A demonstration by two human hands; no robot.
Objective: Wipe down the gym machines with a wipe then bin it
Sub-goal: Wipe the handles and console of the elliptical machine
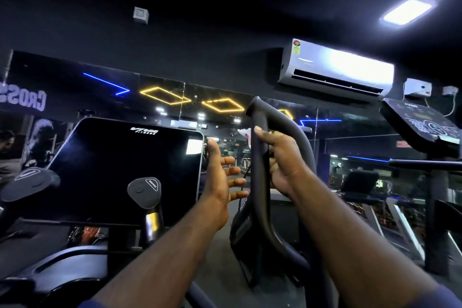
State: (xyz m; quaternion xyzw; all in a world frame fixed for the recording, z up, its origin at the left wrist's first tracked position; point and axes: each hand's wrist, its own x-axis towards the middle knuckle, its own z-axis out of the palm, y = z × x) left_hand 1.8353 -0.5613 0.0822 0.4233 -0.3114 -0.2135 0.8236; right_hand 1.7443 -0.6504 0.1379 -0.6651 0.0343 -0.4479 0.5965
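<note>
The right grip (280,157) is curled round the black curved tubular machine handle (258,182). The left grip (220,177) is held spread just beside it. What seems a white wipe (244,132) is glimpsed at the handle's far side, by the right fingertips. Behind, a dark glossy console screen (125,170) is seen.

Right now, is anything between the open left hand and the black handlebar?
Nothing visible. The left hand sits just left of the handlebar, fingers spread towards it with only air between. The right hand grips the bar from the right.
</note>
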